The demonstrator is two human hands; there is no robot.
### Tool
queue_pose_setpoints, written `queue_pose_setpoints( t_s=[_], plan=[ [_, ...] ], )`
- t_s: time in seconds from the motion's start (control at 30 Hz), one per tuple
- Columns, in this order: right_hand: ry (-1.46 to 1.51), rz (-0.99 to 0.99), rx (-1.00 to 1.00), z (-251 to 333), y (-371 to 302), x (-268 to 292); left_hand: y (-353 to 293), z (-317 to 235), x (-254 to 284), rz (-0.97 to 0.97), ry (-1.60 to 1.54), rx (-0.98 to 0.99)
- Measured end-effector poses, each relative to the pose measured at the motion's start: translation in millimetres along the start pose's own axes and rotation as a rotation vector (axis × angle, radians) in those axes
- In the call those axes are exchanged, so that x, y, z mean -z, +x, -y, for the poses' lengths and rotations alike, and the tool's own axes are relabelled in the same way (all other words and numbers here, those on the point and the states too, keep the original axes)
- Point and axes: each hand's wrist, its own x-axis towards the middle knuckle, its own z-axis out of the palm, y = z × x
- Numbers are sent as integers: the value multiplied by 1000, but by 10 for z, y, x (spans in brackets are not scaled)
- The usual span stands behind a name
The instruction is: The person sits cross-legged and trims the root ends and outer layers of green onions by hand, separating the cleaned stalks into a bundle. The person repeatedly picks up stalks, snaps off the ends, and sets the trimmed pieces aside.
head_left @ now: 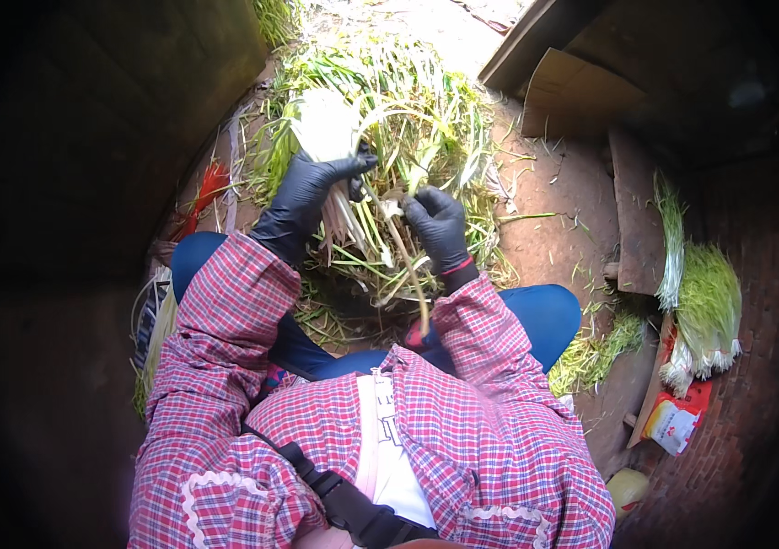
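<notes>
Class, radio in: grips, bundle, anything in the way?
Left grip closed on pale bundle. Right grip beside brown strand, contact unclear. Possible clutter: greens heaped beneath and beyond.

Black gloves [442, 227] look rubbery — smooth, with a slight sheen. The checked jacket [490, 412] is matt woven cloth; the strap buckle [342, 499], hard black plastic. The held stalks [341, 224] look fibrous. The cardboard sheet [568, 93] is matt, the brickwork [760, 316] rough — and the red packet [695, 403] looks like glossy plastic film.

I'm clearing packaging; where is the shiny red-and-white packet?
Head view: the packet lies at lower right, just below the green, white-ended stalk bundle.
</notes>
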Motion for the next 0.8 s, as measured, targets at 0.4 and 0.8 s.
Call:
queue_pose_setpoints(
  t_s=[0.4, 0.8],
  plan=[
    [-646, 329, 47, 367, 470, 442, -43, -52, 50, 147, 34, -75],
    [-129, -211, -149, 464, 591, 780, -111, -105, 121, 176, 41, 41]
  ],
)
